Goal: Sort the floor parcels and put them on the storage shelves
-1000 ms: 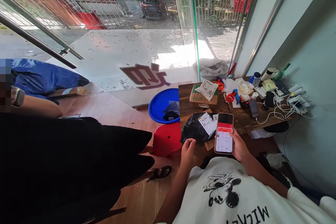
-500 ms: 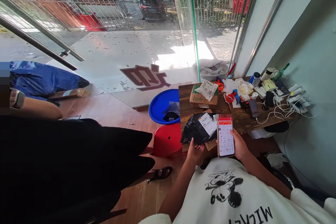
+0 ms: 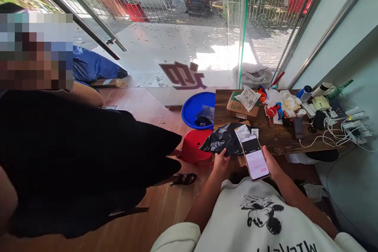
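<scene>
White shirt (image 3: 262, 210) bears inverted capitals beginning "MIC", cut by the lower edge; glass front carries a large brown character (image 3: 183, 75); blue cylinder (image 3: 304, 93) shows a code square; print on white packet (image 3: 248, 97), black bag (image 3: 226, 136) labels and phone (image 3: 256, 161) is too small to read.

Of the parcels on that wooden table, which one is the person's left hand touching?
The black plastic parcel: its near edge meets the left hand. The white parcel lies farther off, on top of a brown box, clear of that hand.
</scene>
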